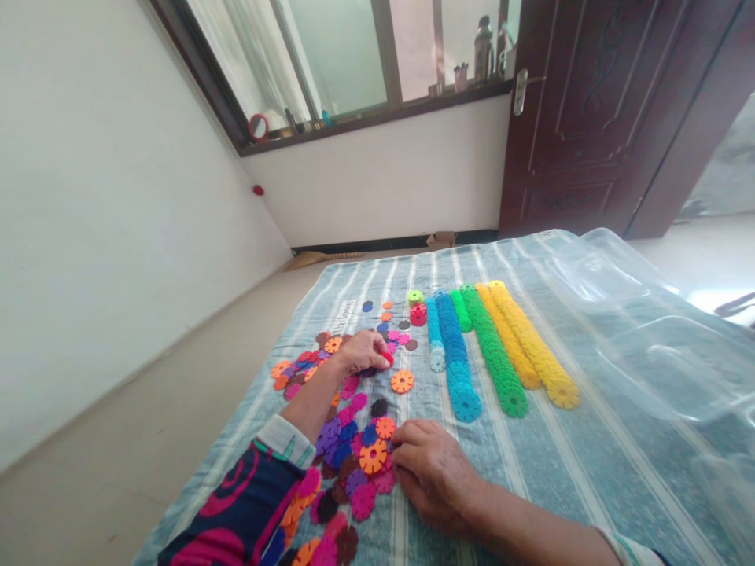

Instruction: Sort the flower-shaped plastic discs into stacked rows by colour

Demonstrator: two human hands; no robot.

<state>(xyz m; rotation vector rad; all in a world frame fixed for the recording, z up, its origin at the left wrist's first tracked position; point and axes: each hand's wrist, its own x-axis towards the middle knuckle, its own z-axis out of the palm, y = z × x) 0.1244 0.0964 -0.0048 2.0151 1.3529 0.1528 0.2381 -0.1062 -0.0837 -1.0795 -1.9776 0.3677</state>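
My left hand [362, 351] pinches a red disc [388, 359] above the far part of a loose pile of mixed notched discs [373, 456]. My right hand [433, 472] rests at the pile's right edge, its fingers curled against the discs; what they hold, if anything, is hidden. An orange disc [402, 382] lies alone between the hands. Farther right, overlapping discs form rows by colour: light blue [433, 322], blue [453, 338], short bright green [461, 311], green [494, 354], orange-yellow [510, 338] and yellow [534, 346]. Red discs [418, 315] sit beside a lime disc [415, 297].
A striped cloth [566, 456] covers the surface under the discs. Clear plastic containers [654, 369] stand on the right side. Beyond are a window ledge [377, 119] with bottles and a mirror, a dark red door [590, 118] and a small box [440, 240] on the floor.
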